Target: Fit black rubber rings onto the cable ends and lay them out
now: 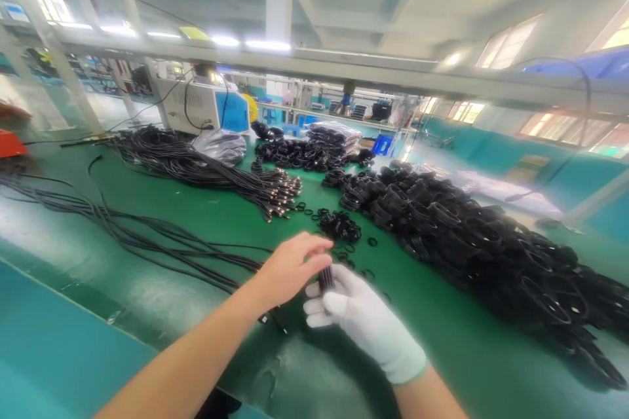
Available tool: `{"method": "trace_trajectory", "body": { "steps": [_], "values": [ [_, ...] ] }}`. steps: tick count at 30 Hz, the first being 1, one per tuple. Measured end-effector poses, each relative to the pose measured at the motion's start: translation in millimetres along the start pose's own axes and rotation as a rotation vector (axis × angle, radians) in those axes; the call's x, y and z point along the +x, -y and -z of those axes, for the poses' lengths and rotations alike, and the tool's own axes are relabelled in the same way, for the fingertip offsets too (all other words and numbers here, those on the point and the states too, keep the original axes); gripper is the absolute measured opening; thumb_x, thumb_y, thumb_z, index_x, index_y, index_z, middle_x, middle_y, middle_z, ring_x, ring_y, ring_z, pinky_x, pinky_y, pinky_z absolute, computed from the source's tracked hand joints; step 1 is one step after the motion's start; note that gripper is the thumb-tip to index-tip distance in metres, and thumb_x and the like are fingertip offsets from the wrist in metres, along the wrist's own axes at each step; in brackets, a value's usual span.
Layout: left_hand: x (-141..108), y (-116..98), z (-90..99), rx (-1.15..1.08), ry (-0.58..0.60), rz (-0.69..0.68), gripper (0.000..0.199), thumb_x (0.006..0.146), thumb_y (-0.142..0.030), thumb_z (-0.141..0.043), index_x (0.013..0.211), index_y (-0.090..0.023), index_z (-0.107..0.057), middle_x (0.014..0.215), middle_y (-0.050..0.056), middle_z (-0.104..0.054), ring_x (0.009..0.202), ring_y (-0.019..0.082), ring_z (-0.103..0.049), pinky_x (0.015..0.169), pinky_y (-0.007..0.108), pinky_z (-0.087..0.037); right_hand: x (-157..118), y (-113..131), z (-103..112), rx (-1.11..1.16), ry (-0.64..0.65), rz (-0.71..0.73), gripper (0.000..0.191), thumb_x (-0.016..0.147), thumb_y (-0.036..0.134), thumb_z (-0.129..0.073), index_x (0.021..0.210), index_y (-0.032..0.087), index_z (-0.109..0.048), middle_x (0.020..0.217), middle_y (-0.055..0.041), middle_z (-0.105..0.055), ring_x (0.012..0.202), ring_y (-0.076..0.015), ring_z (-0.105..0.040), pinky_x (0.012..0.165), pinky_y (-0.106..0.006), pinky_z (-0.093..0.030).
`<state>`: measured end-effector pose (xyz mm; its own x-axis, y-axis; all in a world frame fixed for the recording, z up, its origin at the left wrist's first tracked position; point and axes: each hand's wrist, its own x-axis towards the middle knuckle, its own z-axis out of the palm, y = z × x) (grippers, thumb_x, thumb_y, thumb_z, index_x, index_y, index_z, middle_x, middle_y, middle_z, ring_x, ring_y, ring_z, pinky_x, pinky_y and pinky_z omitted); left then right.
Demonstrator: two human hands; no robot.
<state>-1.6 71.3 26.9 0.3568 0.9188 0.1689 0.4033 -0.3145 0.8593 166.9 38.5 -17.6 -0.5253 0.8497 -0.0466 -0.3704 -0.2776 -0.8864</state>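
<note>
My right hand, in a white glove, is closed around a short black bundle of cable strands, held above the bench. Its lower part is hidden by the glove. My bare left hand reaches over the top of this bundle, its thumb at the upper end and its fingers curved but apart. Below and behind my left wrist, loose black cables run off to the left across the bench. Just beyond my hands lies a small heap of black rings.
A large pile of coiled black cables covers the right side of the green bench. Long cables with metal connector ends lie at the back left, beside a plastic bag. A grey and blue machine stands behind; a beam crosses above.
</note>
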Motion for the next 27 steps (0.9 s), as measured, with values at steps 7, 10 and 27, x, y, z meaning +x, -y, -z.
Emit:
{"method": "trace_trajectory", "body": {
  "steps": [7,10,27],
  "values": [
    [-25,3,-17.5,-0.425,0.077,0.262,0.009,0.074,-0.024,-0.058,0.075,-0.015,-0.056,0.068,-0.003,-0.056,0.061,0.009,-0.047,0.057,0.019,-0.036,-1,3,-6,-0.013,-0.002,-0.015,0.046,0.075,0.024,-0.069,0.115,0.018,-0.047,0.107,-0.0092,-0.055,0.096,-0.023,-0.059,0.085,-0.047,-0.047],
    [-28,4,-23.5,-0.567,0.065,0.273,0.008,0.073,-0.019,-0.056,0.069,-0.014,-0.05,0.062,-0.005,-0.049,0.056,0.006,-0.041,0.053,0.018,-0.032,0,-1,-6,0.001,0.011,-0.027,0.042,0.076,0.025,-0.068,0.112,0.016,-0.049,0.107,-0.0098,-0.056,0.097,-0.024,-0.06,0.087,-0.049,-0.046],
    [-30,10,-21.0,0.199,-0.181,-0.058,0.031,0.071,-0.004,-0.045,0.089,-0.023,-0.061,0.09,0.0,-0.058,0.077,0.013,-0.055,0.074,0.024,-0.044,1,-8,-9,0.025,0.025,-0.041,0.05,0.066,0.013,-0.072,0.111,0.017,-0.051,0.116,-0.0098,-0.054,0.107,-0.0277,-0.055,0.086,-0.047,-0.049]
  ]
}}
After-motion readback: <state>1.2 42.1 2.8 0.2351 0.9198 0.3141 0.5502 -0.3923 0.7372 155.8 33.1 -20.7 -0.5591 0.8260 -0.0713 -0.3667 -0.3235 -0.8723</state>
